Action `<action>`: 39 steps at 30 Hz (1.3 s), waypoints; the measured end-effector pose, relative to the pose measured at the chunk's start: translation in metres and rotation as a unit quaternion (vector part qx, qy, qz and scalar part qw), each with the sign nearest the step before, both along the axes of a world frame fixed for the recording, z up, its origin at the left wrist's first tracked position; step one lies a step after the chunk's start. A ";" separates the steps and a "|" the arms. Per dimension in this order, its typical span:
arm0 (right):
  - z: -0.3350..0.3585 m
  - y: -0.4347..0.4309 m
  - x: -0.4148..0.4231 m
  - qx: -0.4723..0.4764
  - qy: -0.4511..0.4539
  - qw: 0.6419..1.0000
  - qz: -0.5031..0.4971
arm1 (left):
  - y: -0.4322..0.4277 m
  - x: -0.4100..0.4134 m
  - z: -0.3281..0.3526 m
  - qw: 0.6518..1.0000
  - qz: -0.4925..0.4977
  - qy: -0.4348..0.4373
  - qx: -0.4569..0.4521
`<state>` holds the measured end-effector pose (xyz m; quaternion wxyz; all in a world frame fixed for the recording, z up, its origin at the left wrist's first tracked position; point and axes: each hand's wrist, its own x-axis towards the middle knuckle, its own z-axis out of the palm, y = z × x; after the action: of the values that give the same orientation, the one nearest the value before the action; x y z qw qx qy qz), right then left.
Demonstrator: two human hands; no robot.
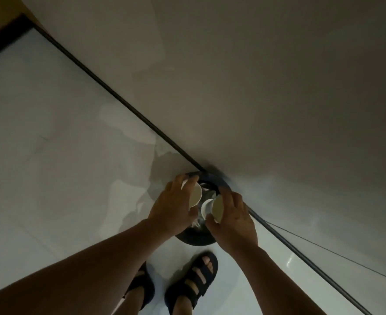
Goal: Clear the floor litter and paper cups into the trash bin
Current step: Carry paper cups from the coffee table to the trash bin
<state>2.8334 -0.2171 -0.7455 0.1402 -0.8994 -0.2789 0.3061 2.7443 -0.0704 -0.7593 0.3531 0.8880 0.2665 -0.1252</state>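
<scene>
A round dark trash bin [197, 239] stands on the floor against the wall, seen from above. My left hand [174, 205] grips a pale paper cup [194, 195] tipped on its side over the bin's opening. My right hand [233, 219] grips a second paper cup [218, 209], also tipped, over the bin. Between the two cups, inside the bin, shows another white cup [206, 206] with some crumpled litter. My hands hide most of the bin's inside.
A dark baseboard [119, 98] runs diagonally where the glossy white tile floor [51, 155] meets the grey wall [278, 87]. My feet in dark sandals [192, 285] stand just in front of the bin.
</scene>
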 end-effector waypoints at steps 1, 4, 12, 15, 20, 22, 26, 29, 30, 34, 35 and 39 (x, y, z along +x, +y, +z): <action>-0.018 0.000 -0.001 -0.010 -0.015 1.000 0.022 | -0.002 0.000 -0.017 1.000 0.004 0.000 0.002; -0.059 -0.009 -0.008 -0.041 -0.062 0.993 0.094 | -0.012 -0.006 -0.056 0.999 -0.025 0.000 0.030; -0.115 -0.032 -0.017 -0.075 -0.115 0.983 0.124 | -0.030 -0.019 -0.109 0.987 -0.114 -0.001 0.117; -0.123 -0.034 -0.021 -0.103 -0.108 0.979 0.137 | -0.027 -0.017 -0.118 0.979 -0.142 0.022 0.142; -0.093 -0.033 -0.026 -0.112 -0.080 0.983 0.122 | -0.017 -0.019 -0.088 0.980 -0.145 0.047 0.131; -0.066 -0.030 -0.028 -0.105 -0.077 0.985 0.116 | -0.011 -0.018 -0.058 0.981 -0.136 0.047 0.130; 0.006 -0.025 -0.033 -0.095 -0.065 0.988 0.100 | -0.004 -0.023 0.017 0.982 -0.112 0.057 0.138; 0.069 -0.019 -0.041 -0.092 -0.048 0.991 0.087 | -0.004 -0.030 0.082 0.984 -0.097 0.064 0.136; 0.091 -0.018 -0.043 -0.091 -0.045 0.991 0.085 | -0.004 -0.032 0.104 0.984 -0.093 0.067 0.135; 0.184 -0.023 -0.052 -0.105 -0.046 0.991 0.070 | -0.012 -0.043 0.198 0.984 -0.116 0.077 0.114; 0.205 -0.026 -0.054 -0.097 -0.055 0.992 0.061 | -0.015 -0.045 0.218 0.984 -0.117 0.077 0.107; 0.283 -0.043 -0.065 -0.086 -0.095 0.991 0.027 | -0.027 -0.046 0.292 0.979 -0.161 0.055 0.112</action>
<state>2.7689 -0.2605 -0.4629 0.0273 -0.9253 -0.2878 0.2454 2.6978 -0.0977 -0.4672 0.2115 0.9450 0.1512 -0.1985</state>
